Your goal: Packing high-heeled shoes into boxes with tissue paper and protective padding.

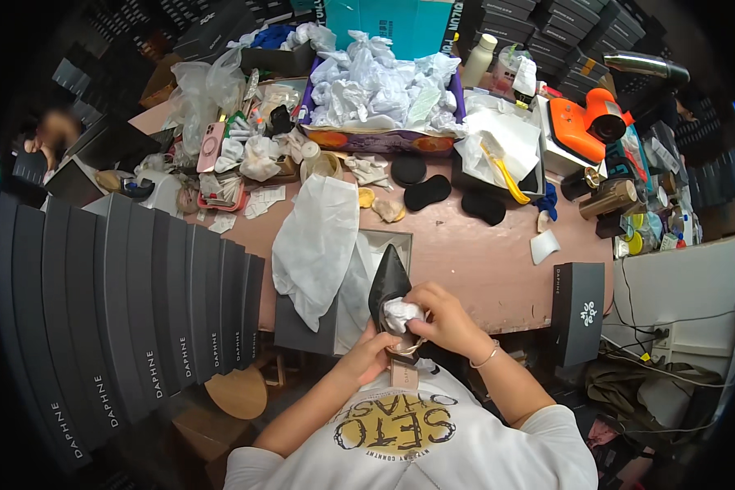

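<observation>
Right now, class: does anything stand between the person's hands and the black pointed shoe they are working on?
Nothing visible. The left hand grips the black shoe from below, and the right hand presses crumpled white paper into its opening.

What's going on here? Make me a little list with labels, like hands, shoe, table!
left hand: left hand holds the black shoe from below
right hand: right hand pushes white paper into the shoe
shoe: pointed, toe aimed away from the person
under shoe: open shoe box with a white cloth bag draped over it
table: pink table, cluttered, with a box of crumpled paper at the back
left side: row of dark boxes
</observation>
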Demonstrator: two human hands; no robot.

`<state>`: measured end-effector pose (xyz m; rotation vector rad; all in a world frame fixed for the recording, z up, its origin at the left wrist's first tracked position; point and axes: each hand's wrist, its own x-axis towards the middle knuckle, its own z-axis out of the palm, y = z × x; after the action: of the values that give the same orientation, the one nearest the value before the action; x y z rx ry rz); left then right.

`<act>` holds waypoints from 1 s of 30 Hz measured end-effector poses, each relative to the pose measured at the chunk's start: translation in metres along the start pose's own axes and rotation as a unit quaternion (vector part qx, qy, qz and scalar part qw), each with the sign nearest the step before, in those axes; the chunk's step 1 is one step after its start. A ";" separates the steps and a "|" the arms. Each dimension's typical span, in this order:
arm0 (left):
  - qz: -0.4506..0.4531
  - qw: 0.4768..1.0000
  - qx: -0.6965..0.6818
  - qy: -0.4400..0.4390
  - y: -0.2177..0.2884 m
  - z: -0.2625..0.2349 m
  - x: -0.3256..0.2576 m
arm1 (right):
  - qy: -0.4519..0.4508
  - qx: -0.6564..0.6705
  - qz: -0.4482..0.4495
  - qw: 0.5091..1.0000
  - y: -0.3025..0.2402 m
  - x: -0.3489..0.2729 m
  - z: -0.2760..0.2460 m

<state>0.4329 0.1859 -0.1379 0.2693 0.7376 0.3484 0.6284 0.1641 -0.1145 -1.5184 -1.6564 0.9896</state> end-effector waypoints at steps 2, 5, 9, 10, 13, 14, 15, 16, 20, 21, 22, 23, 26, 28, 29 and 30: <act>-0.019 1.000 0.014 -0.014 -0.001 -0.001 0.006 | -0.038 -0.137 0.038 0.989 -0.009 -0.008 0.007; -0.035 0.999 0.009 -0.024 -0.013 -0.010 0.019 | 0.026 -0.220 0.072 0.972 -0.006 0.001 0.027; -0.073 0.997 0.026 -0.022 -0.002 -0.022 0.028 | 0.117 -0.140 0.067 0.981 -0.018 -0.003 0.039; -0.079 0.996 0.026 -0.038 -0.003 -0.029 0.028 | 0.114 -0.116 0.055 0.985 -0.012 -0.011 0.037; -0.058 0.997 0.039 -0.042 -0.017 -0.014 0.028 | 0.132 -0.116 0.109 0.978 0.004 -0.020 0.029; -0.065 0.996 0.032 -0.056 -0.020 -0.005 0.029 | 0.172 -0.144 0.114 0.968 0.003 -0.016 0.025; -0.064 0.994 0.041 -0.074 -0.018 -0.002 0.028 | 0.195 -0.102 0.092 0.971 0.005 -0.012 0.024; -0.061 0.993 0.049 -0.092 -0.017 0.000 0.028 | 0.216 -0.061 0.068 0.972 0.010 -0.010 0.024; -0.088 0.991 0.089 -0.046 -0.018 0.017 0.032 | 0.122 -0.002 0.071 0.990 0.045 -0.013 -0.004; -0.032 0.987 0.157 -0.024 -0.015 0.018 0.037 | 0.132 -0.053 0.114 0.983 0.055 -0.003 -0.017; 0.023 0.974 0.226 -0.002 -0.011 0.020 0.042 | 0.176 -0.041 0.116 0.977 0.070 0.006 -0.030; 0.118 0.943 0.312 0.004 -0.001 0.011 0.051 | 0.202 -0.050 0.137 0.968 0.093 0.015 -0.041; 0.257 0.913 0.294 0.121 0.046 -0.043 0.069 | 0.239 -0.307 -0.031 0.921 0.097 0.037 -0.038; 0.303 0.875 0.284 0.250 0.077 -0.105 0.071 | 0.067 -0.009 0.111 0.991 0.034 0.044 0.007; 0.266 0.860 0.311 0.304 0.088 -0.134 0.065 | -0.029 0.032 0.131 0.990 0.012 0.039 0.037; 0.231 0.843 0.340 0.348 0.098 -0.151 0.059 | -0.124 -0.027 0.129 0.983 0.013 0.030 0.077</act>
<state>0.3479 0.3162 -0.2462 1.0449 1.5208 0.6523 0.5651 0.1878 -0.1630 -1.7359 -1.6940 1.3277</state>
